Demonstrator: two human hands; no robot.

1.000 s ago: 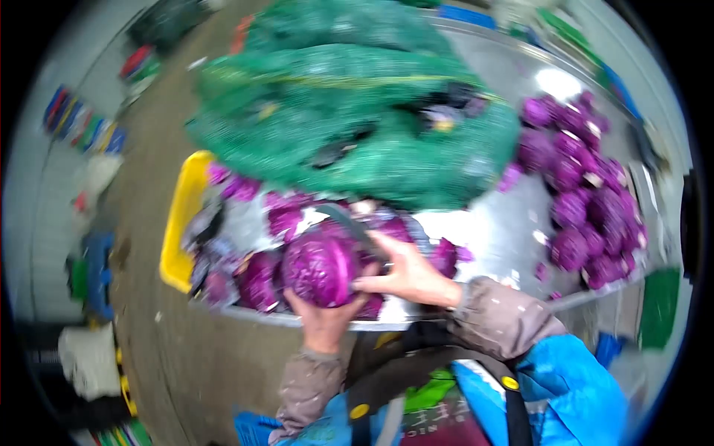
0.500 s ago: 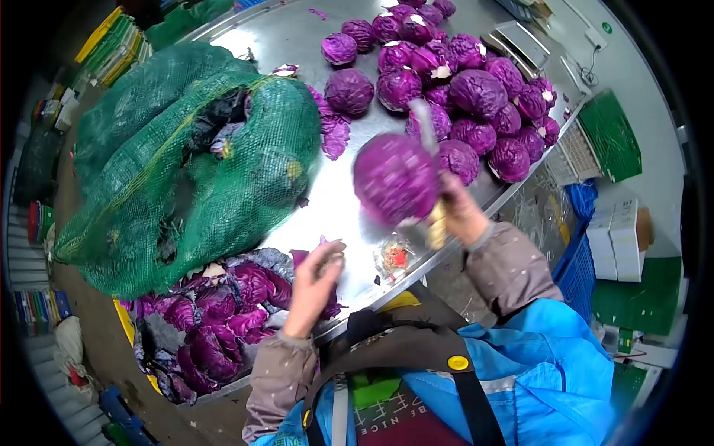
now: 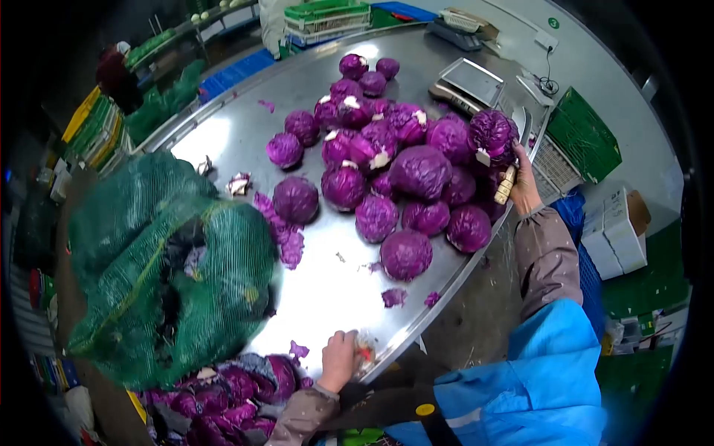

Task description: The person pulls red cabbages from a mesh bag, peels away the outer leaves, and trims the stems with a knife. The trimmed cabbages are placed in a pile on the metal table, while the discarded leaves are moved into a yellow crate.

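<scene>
At the right end of the pile, my right hand is wrapped round a knife with a yellowish handle. The blade points up behind a red cabbage, which rests against that hand on top of the pile of red cabbages. My left hand is down on the metal table near its front edge, fingers curled. A small clear packet with red on it touches or lies beside those fingers; whether they grip it is hidden.
A green mesh sack slumps on the left of the table. In front of it, loose cabbage leaves fill a container. A scale stands behind the pile. Green crates and a person are in the background.
My right hand has carried the cabbage and knife from mid-table to the pile's right end. My left hand has come down by the small packet, its fingers now curled. The view has shifted.
</scene>
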